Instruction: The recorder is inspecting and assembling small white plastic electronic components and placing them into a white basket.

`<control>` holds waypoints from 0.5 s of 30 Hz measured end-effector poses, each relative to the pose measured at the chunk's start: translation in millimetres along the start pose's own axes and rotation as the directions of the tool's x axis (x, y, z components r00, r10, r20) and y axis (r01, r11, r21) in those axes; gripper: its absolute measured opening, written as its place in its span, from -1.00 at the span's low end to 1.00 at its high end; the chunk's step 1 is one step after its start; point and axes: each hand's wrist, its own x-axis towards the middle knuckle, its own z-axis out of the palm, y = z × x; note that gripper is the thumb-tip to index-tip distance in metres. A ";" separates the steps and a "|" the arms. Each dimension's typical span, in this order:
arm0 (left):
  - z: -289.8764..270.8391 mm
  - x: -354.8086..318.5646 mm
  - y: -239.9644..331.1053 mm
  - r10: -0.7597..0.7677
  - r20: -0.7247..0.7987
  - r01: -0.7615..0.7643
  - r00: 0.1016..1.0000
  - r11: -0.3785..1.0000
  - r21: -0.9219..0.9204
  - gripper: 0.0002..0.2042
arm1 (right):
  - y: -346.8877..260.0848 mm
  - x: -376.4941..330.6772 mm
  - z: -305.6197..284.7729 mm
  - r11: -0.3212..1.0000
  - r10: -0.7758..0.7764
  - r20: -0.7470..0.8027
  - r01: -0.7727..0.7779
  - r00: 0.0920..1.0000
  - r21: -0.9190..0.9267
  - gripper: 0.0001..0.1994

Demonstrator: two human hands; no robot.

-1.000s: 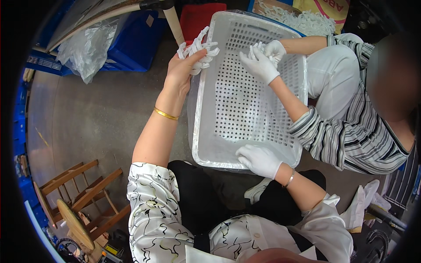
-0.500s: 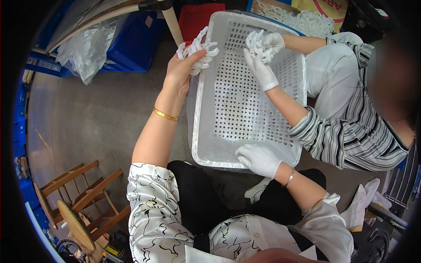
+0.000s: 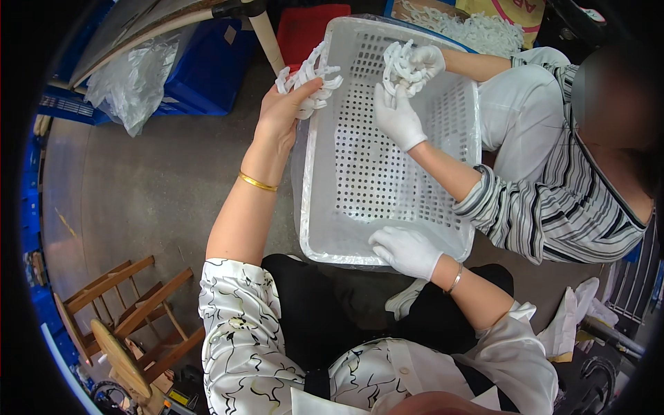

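A large white perforated plastic basket with clear film around its rim stands in front of me. My bare left hand, a gold bangle on the wrist, is closed around a bunch of curved white plastic pieces at the basket's far left rim. My right hand, in a white glove, lies over the near rim with its fingers curled together. Across the basket, a co-worker's gloved hands hold another bunch of similar white pieces above the basket's far part.
Behind the basket are a red bin and a container heaped with loose white pieces. Blue crates with clear plastic film stand far left. A wooden stool lies at lower left. The co-worker in a striped top sits at right.
The co-worker's hands and their white bunch have shifted slightly left, and the lower hand is a little lower from the bunch. My own hands have hardly moved.
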 end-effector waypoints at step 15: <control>17.2 -2.1 -18.2 0.007 0.174 0.026 0.985 0.981 -0.190 -0.58 | -2.4 51.4 -165.4 0.980 0.130 -0.758 0.034 0.639 0.197 -0.77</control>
